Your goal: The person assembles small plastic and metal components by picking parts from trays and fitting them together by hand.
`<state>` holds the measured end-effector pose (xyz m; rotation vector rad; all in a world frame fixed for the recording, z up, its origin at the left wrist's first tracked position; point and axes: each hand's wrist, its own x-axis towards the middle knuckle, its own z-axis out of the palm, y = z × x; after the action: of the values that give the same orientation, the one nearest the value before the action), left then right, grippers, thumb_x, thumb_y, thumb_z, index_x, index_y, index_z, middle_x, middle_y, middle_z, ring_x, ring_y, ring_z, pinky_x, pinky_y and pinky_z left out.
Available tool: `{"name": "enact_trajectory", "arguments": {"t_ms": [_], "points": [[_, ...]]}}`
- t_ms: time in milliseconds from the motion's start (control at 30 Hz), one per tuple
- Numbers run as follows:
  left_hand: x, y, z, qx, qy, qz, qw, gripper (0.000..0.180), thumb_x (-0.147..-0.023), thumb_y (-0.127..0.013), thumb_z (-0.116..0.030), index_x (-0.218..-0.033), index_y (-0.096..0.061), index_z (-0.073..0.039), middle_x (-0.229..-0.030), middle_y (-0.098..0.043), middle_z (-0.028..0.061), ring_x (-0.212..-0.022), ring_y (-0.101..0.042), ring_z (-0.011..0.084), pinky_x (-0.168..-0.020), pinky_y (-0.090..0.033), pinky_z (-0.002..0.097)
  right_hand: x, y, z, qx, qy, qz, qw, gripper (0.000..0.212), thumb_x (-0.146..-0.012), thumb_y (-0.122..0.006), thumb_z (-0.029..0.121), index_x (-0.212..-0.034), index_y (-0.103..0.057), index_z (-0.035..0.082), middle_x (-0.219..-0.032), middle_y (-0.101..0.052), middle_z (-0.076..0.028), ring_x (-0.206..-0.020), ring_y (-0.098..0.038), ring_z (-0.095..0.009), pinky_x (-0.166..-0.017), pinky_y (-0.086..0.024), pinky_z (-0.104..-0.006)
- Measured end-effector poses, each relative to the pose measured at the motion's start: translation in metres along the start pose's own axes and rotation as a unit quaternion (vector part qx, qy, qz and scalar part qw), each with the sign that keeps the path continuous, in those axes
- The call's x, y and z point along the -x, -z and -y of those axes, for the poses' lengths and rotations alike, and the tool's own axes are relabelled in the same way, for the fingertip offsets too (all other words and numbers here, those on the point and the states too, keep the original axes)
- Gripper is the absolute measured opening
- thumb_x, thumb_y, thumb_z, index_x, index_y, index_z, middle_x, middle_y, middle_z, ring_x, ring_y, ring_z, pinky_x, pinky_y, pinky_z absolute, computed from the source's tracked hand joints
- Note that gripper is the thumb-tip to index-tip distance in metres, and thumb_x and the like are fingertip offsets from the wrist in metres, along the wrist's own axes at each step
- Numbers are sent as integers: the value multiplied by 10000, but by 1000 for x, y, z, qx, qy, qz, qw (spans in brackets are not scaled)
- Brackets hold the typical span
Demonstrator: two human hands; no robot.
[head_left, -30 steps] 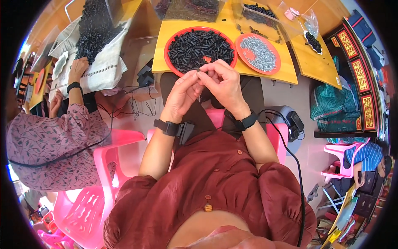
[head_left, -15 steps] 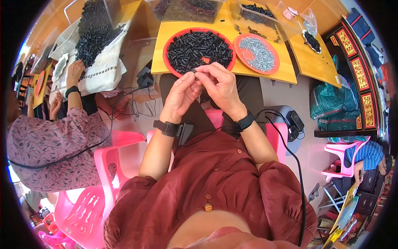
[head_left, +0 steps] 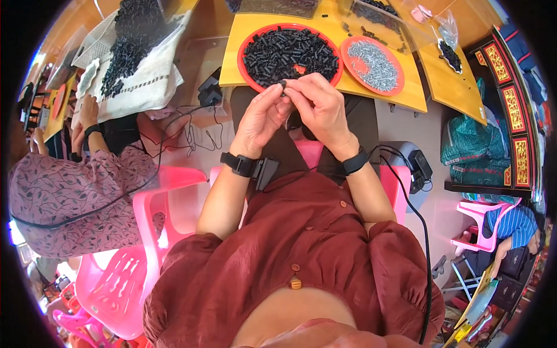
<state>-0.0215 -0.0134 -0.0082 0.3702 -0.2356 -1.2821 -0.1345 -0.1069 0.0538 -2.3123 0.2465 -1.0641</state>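
Both my hands meet at their fingertips just in front of the yellow table. My left hand (head_left: pixel 264 119) is closed, thumb and fingers pinching a small black piece (head_left: pixel 283 85). From the other side, my right hand (head_left: pixel 321 104) pinches at that same piece; its fingertips partly cover it. Just beyond is a round red tray (head_left: pixel 241 59) heaped with short black cylindrical pieces (head_left: pixel 284 52). A small orange-red bit (head_left: pixel 299 69) lies among them. To its right, an orange-red plate (head_left: pixel 401 75) holds many small silver metal parts, perhaps screws (head_left: pixel 374 65).
The yellow table (head_left: pixel 232 69) also bears clear plastic bins (head_left: pixel 278 7) at the back. A co-worker (head_left: pixel 81 197) sits left, beside a cloth (head_left: pixel 148 87) with a black heap. Black cables (head_left: pixel 420 226) run past my right arm. Pink chairs (head_left: pixel 116 284) stand left.
The view has shifted slightly, so the tray and table sit higher and further right. My hands keep their pinch on the black piece. The co-worker's hand has drawn back from the black heap.
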Motion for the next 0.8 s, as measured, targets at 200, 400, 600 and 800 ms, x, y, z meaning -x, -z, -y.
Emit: {"name": "enact_trajectory", "arguments": {"t_ms": [200, 400, 600, 800], "points": [[0, 1, 1, -27, -15, 9, 999, 131, -931, -570, -164, -985, -607, -51, -815, -626, 8, -681, -558, 73, -602, -443, 193, -7, 9, 5, 4, -35, 47, 998, 209, -817, -632, 67, -1026, -639, 75, -881, -610, -95, -731, -640, -250, -597, -512, -313], [0, -1, 0, -61, -13, 19, 998, 128, -929, -577, -165, -979, -606, -52, -804, -619, 2, -677, -550, 67, -594, -433, 188, -7, 13, -1, 59, 32, 47, 997, 171, -819, -634, 81, -989, -645, 76, -873, -610, -83, -747, -632, -274, -608, -510, -331], [0, -7, 1, -89, -71, -27, 993, 133, -933, -585, -206, -963, -598, -76, -774, -617, 8, -629, -513, 69, -576, -417, 190, -5, 15, 8, -23, -58, 39, 997, 130, -806, -660, 48, -936, -653, 35, -843, -613, -82, -693, -628, -214, -597, -498, -291], [-3, 1, 3, -73, -104, -18, 992, 126, -919, -608, -201, -916, -582, -78, -769, -620, 14, -626, -510, 70, -571, -410, 194, 0, 10, 9, -97, -126, 49, 986, 149, -796, -691, 39, -939, -661, 16, -807, -607, -57, -663, -601, -112, -580, -477, -237]]}}
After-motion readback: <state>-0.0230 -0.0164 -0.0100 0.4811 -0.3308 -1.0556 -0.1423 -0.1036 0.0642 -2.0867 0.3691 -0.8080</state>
